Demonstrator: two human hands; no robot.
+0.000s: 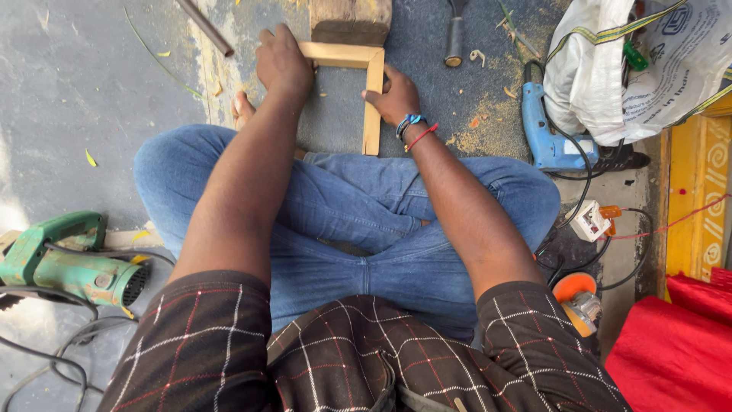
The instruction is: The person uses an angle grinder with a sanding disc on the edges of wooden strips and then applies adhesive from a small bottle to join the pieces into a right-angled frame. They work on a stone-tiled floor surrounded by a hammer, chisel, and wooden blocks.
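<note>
1. Frame corner [364,72] of light wood lies on the floor, just past our crossed knees.
2. Our left hand [282,62] presses its top strip, fingers curled.
3. Our right hand [395,95] grips its side strip.

The wooden frame [371,84] is pale tan. The jeans [366,221] are blue. The shirt [343,358] is dark brown with thin white and red checks. One drill [547,130] is light blue. The power tool [65,263] is green. The cloth [671,351] is bright red. The floor [69,84] is grey.
</note>
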